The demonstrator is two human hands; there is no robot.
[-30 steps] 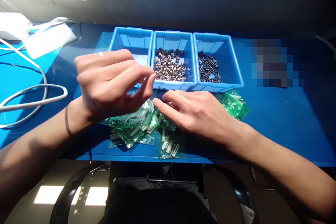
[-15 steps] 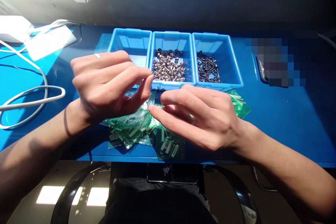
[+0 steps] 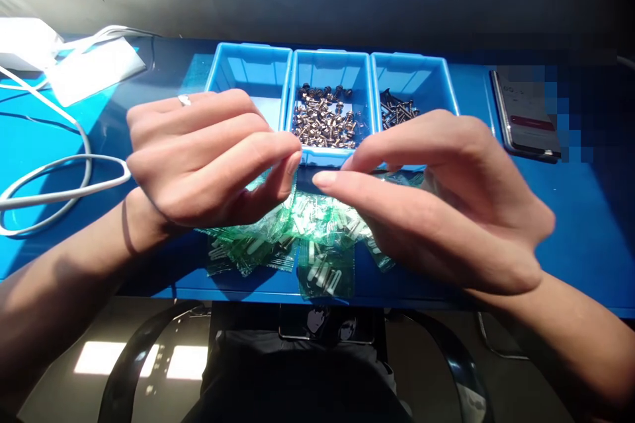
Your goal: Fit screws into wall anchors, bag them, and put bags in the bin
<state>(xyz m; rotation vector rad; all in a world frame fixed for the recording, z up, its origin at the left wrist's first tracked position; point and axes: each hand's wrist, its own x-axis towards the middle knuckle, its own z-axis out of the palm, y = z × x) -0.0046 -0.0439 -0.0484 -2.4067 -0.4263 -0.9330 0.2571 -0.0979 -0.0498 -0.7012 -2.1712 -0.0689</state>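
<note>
Left grip pinched, contents hidden, right grip curled, hold unclear, above green packets, phone writing too blurred to read

Free passage: table between right bin and phone. Obstacles: right hand before that bin; green packets along the near side.

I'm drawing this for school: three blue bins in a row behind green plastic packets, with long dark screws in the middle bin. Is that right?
No, the long dark screws are in the right bin, as the head view shows. The row of blue bins behind green plastic packets is correct.
</note>
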